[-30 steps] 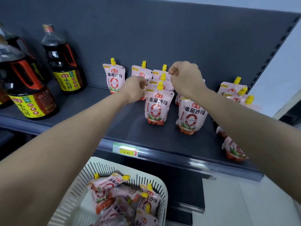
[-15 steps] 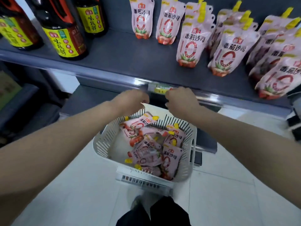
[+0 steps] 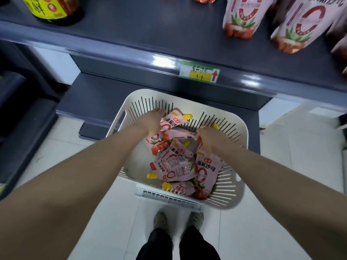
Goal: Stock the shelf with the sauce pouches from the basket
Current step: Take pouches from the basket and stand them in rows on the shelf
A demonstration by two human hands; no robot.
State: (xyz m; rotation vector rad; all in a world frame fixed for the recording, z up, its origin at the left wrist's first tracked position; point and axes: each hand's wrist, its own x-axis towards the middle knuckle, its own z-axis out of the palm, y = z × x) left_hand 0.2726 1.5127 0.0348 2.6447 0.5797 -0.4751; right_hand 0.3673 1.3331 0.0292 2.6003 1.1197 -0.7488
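Both hands reach down into the white basket, which sits near, below the shelf. The left hand rests on the far pouch. The right hand is on the pile of sauce pouches. I cannot tell if the fingers of either hand hold a pouch. More standing pouches are on the shelf, far right.

The basket stands before the shelf, with sauce pouches heaped in its middle and right. The left hand rests at the heap's far left and the right hand at its far right. On the shelf, a bottle stands far left and standing pouches far right, with a price label on the front edge; the person's shoes are nearest.
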